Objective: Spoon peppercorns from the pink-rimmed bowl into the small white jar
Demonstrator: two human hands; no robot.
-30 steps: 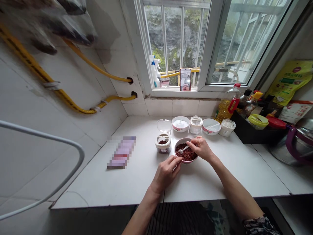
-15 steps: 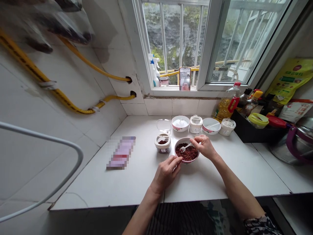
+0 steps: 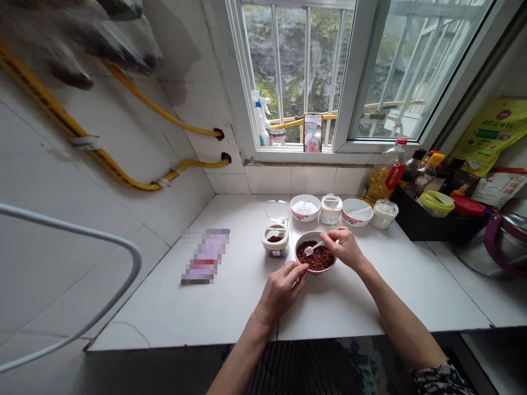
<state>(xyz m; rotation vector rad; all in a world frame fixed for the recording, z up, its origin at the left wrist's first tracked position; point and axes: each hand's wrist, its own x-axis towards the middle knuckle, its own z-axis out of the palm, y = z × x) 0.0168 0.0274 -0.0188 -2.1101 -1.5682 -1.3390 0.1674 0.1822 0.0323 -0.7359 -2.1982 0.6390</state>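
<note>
A white bowl (image 3: 302, 237) with a pinkish outside stands on the counter, filled with dark red, peppercorn-like grains (image 3: 323, 258). My right hand (image 3: 345, 247) pinches the handle of a small white spoon (image 3: 312, 248), whose scoop is over the grains inside the bowl. At the bowl's near left rim, the fingers of my left hand (image 3: 285, 288) are closed on the edge. Just left of the bowl sits a clear seasoning jar (image 3: 275, 249) with a white rim, its transparent lid (image 3: 277, 210) flipped up. Similar dark grains show inside it.
Behind are a bowl of white powder or grains (image 3: 305, 208), a lidded jar (image 3: 331, 209), a bowl with a white spoon (image 3: 356, 213) and another jar (image 3: 384, 214). A blurred purple packet (image 3: 206, 258) lies left. Right stand an oil bottle (image 3: 381, 178), a black condiment box (image 3: 415, 222) and a pot (image 3: 489, 249).
The spoon's scoop showed a few dark specks before and now looks plain white. Both hands keep nearly the same place at the bowl; the whole view has shifted slightly.
</note>
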